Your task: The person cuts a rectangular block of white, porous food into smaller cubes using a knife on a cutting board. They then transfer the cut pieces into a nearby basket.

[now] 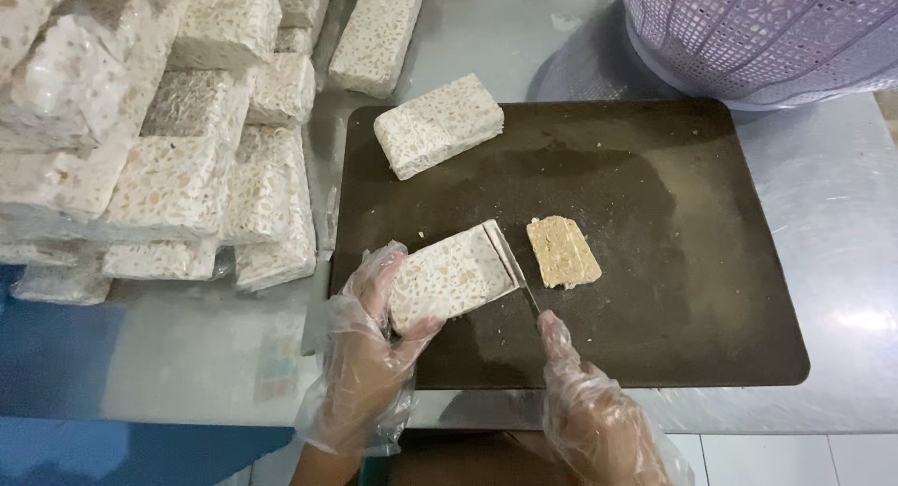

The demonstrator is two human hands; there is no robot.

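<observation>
While the left hand clamps a tempeh block on the dark cutting board, the right hand, partly cut off below, grips a knife whose handle is hidden; a cut slice lies right, on a steel table

Food-prep kitchen: steel table, stacked wrapped tempeh blocks.

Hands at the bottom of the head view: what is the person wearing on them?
Both wear loose, clear, thin plastic disposable gloves. The left hand glove is crinkled and baggy, its open cuff flaring wide around the wrist. The right hand glove is just as transparent and wrinkled, bunching in glossy folds past the wrist. No sleeves, watch or jewellery show in view.
</observation>
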